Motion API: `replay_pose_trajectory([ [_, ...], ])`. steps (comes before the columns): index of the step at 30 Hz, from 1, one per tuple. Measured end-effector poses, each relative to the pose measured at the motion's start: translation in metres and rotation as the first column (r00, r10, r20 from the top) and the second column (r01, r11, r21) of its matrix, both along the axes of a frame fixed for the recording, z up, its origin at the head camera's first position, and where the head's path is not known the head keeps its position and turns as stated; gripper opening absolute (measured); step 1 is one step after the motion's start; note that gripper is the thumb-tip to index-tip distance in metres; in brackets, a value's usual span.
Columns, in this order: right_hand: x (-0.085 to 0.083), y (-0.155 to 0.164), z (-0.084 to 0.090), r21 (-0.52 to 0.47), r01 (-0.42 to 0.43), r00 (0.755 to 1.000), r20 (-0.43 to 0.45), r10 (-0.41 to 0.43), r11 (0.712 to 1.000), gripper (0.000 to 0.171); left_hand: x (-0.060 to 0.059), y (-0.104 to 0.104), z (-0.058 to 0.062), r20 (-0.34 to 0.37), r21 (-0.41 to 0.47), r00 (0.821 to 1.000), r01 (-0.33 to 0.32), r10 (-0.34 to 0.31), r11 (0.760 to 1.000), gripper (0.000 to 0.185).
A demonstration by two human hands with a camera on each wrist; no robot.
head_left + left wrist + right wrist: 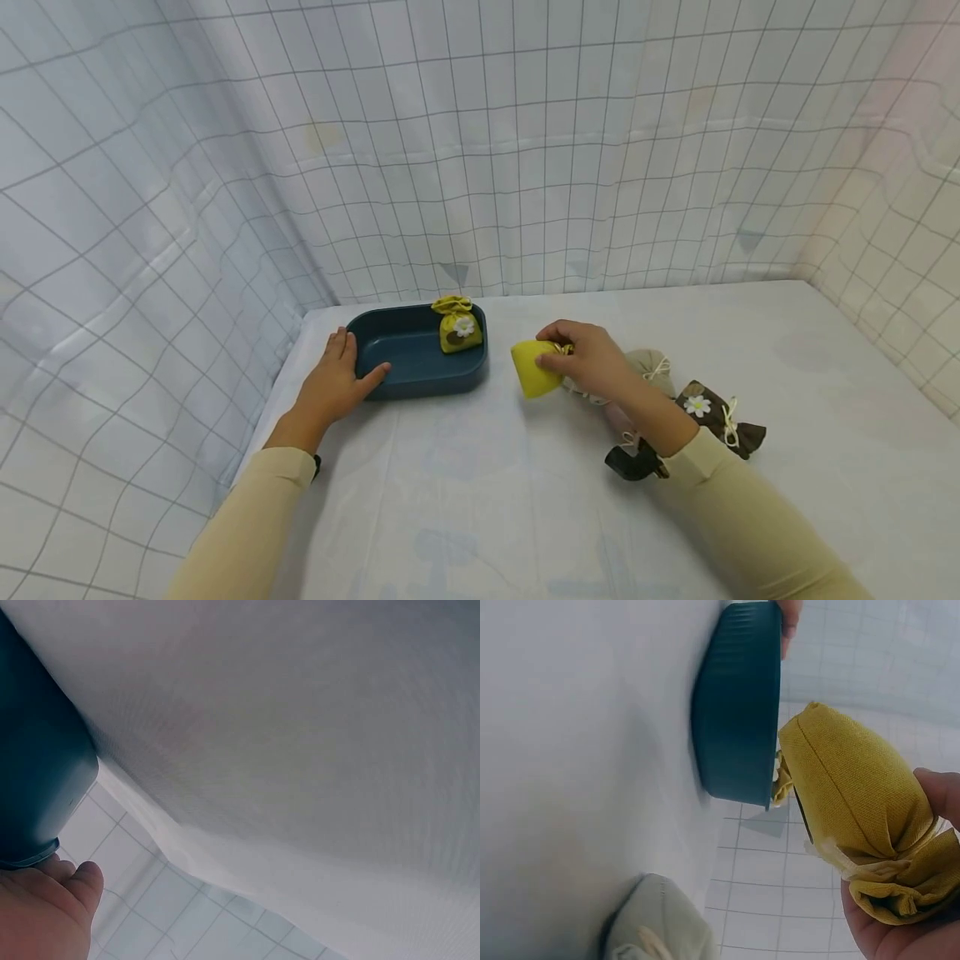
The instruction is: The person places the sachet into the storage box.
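Cream fabric sleeves point(757, 508) come nearest me, reaching over a white cloth-covered table point(450, 508). Under the right forearm lie a black, curved object point(630, 464), partly hidden, and a dark brown cloth pouch with a white flower point(712, 421); just beyond sits a pale beige cloth pouch point(645, 367). The right hand point(592, 360) pinches a bright yellow cloth pouch point(534, 372) at its gathered neck, thumb and fingers closed on it, its broad end towards the box and well clear of it. That box, a dark teal, rounded rectangular one point(423, 388), has the left hand point(335, 386) at its left end, fingers extended and thumb spread over the near rim, gripping nothing. A second yellow pouch with a white flower point(450, 322) stands in its far right corner. I'd judge this a carrying step; taking it further calls for clearing the rim while the left hand steadies the box. Behind hangs a white checked curtain point(487, 125)
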State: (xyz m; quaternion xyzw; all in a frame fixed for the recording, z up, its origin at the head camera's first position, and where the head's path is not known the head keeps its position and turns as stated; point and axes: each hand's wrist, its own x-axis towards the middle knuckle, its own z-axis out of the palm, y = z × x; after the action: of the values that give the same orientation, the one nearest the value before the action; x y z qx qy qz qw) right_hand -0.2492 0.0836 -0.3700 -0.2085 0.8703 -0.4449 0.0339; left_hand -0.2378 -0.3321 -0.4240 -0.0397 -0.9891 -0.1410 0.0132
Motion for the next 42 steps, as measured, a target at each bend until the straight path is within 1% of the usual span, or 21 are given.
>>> replay_pose_trajectory([
  [7, -0.013, -0.003, 0.014, 0.040, -0.070, 0.997, -0.028, 0.071, 0.997, 0.025, 0.001, 0.002, 0.000, -0.003, -0.005, 1.000, 0.001, -0.001, 1.000, 0.109],
  [12, -0.020, -0.006, 0.023, 0.106, -0.106, 0.992, -0.063, 0.113, 0.989, 0.023, 0.001, 0.002, 0.000, -0.009, -0.003, 1.000, 0.008, -0.008, 1.000, 0.109],
  [18, -0.036, -0.013, 0.031, 0.153, -0.175, 0.975, -0.113, 0.193, 0.973, 0.022, 0.000, -0.001, -0.001, -0.018, -0.013, 1.000, 0.007, -0.008, 1.000, 0.109],
  [24, -0.055, -0.019, 0.037, 0.192, -0.238, 0.958, -0.115, 0.263, 0.952, 0.023, -0.001, -0.002, 0.000, -0.007, 0.000, 1.000, 0.010, -0.010, 1.000, 0.109],
  [30, -0.073, -0.030, 0.046, 0.237, -0.330, 0.924, -0.118, 0.364, 0.914, 0.024, 0.000, -0.003, 0.000, -0.016, -0.002, 1.000, 0.002, -0.002, 1.000, 0.109],
  [37, -0.088, -0.042, 0.052, 0.275, -0.445, 0.870, -0.095, 0.485, 0.852, 0.022, -0.001, -0.002, -0.001, -0.007, -0.003, 1.000, -0.001, 0.001, 1.000, 0.109],
  [42, -0.097, -0.052, 0.055, 0.305, -0.508, 0.832, -0.066, 0.550, 0.805, 0.022, 0.000, -0.001, 0.000, -0.010, -0.004, 1.000, 0.001, -0.001, 1.000, 0.109],
])
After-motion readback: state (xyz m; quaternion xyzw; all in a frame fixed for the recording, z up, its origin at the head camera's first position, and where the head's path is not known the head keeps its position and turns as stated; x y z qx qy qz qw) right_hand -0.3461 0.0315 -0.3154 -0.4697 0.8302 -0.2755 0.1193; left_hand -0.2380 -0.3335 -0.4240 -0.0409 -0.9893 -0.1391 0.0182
